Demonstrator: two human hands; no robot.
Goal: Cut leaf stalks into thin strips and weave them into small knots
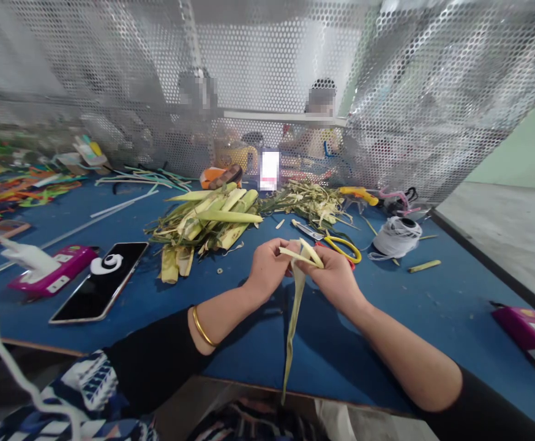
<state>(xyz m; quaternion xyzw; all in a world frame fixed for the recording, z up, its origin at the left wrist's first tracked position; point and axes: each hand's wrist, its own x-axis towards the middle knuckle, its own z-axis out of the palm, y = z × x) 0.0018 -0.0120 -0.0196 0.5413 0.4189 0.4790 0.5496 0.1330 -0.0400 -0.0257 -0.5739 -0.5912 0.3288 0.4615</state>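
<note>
Over the blue table, both hands hold one pale green leaf strip (pixel 296 300), folded into loops at the fingers. A long end of it hangs down past the table's front edge. My left hand (pixel 269 268) is closed, pinching the strip from the left. On the other side my right hand (pixel 336 274) also pinches it, beside a pale loop. Just beyond the right hand lie scissors with yellow handles (pixel 344 246); something red shows partly behind that hand. A heap of thick green leaf stalks (pixel 221 217) lies beyond the left hand.
Shredded leaf scraps (pixel 316 202) lie at the back by a perforated metal screen (pixel 272 55). To the right are a white twine spool (pixel 396 236) and a magenta power strip (pixel 531 334). A phone (pixel 97 291) and another magenta power strip (pixel 72 263) sit left.
</note>
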